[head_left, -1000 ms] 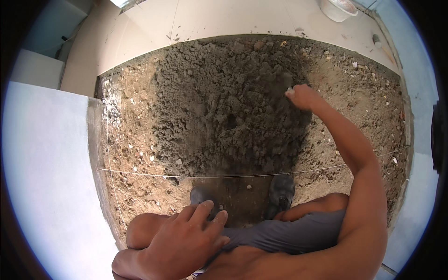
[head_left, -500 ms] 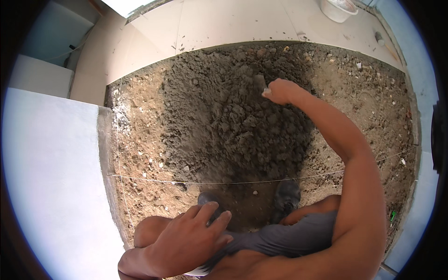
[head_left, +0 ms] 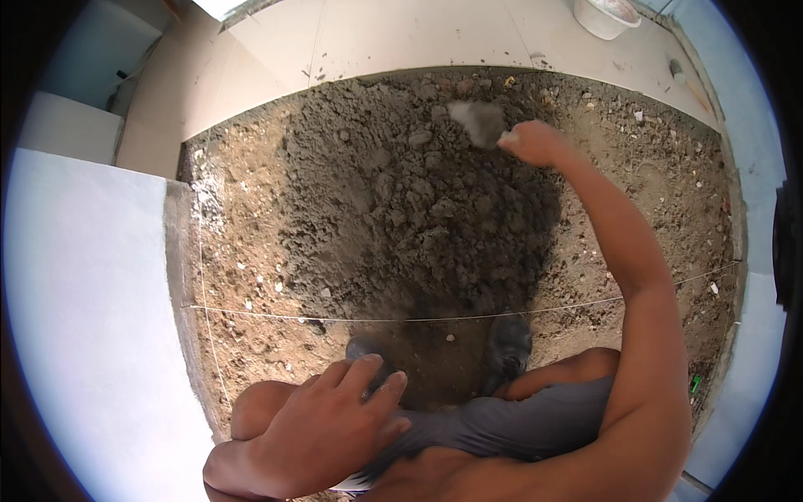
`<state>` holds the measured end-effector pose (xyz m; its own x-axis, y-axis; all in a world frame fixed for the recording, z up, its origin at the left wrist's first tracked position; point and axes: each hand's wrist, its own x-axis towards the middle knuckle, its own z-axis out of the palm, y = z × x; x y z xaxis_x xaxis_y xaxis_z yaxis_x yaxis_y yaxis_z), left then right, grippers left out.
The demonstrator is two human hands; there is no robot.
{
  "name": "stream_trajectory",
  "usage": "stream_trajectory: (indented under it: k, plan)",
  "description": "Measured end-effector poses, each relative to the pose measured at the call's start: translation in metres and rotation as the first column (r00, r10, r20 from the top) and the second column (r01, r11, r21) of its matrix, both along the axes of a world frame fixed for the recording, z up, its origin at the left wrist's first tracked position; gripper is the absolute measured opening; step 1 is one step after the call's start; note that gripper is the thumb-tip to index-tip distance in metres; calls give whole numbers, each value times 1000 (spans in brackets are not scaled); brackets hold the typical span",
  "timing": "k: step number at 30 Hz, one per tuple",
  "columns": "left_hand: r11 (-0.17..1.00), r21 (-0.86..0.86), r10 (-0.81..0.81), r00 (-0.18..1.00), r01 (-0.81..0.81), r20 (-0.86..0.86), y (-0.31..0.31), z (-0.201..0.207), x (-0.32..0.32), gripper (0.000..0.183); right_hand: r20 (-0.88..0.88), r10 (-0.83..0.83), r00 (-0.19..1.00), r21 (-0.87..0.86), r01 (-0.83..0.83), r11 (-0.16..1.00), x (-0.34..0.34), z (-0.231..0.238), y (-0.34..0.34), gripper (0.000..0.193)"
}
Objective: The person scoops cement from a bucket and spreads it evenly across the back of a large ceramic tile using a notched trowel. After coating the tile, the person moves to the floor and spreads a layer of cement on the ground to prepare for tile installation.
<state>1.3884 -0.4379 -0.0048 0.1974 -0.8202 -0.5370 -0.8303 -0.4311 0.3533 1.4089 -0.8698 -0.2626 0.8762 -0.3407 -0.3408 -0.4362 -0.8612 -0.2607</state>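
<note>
Pale floor tiles (head_left: 410,38) span the far side of your work area, with a pale wall (head_left: 84,284) on your left and a light blue wall (head_left: 753,100) on your right. Between them lies rough brown soil (head_left: 640,209) dotted with pale chips, and over its middle spreads a broad, lumpy bed of dark grey mix (head_left: 376,209), reaching up to the tile edge.

Your right hand (head_left: 537,144) is closed around the handle of a trowel (head_left: 478,124), whose blade, blurred, points left over the far right part of the mix; you cannot tell whether it touches. Your left hand (head_left: 335,418) is near your left knee (head_left: 258,408), palm down, its fingers loosely spread and bent.

White string (head_left: 401,320) crosses the ground close to the toes of your dark shoes (head_left: 508,347). On the tiles at the far right sit a white tub (head_left: 604,21) and, nearer you, a mallet (head_left: 677,73) beside the wall. One small green object (head_left: 695,383) lies at your right.
</note>
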Motion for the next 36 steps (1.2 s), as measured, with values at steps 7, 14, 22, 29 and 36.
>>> stream_trajectory:
  k: [7, 14, 22, 29, 36]
  plan:
    - [999, 32, -23, 1000, 23, 4, -7, 5, -6, 44, -310, -95, 946, -27, 91, 995, -55, 11, -9, 58]
    - [999, 38, 4, 999, -6, 41, -9, 4, -8, 45, -148, -315, 937, -33, 314, 949, -136, 37, -16, 61]
    - [998, 52, -28, 996, 24, 79, -6, 14, -15, 44, -348, -80, 934, 420, 232, 878, -143, 23, 76, 64]
    - [1000, 23, 16, 999, -17, 29, -6, -4, -9, 43, -5, 5, 1000, -82, -5, 997, -128, 22, 89, 52]
    - [1000, -2, 3, 1000, -3, -12, 5, -2, -21, 43, -205, 33, 978, -61, -46, 997, -124, 49, 121, 49]
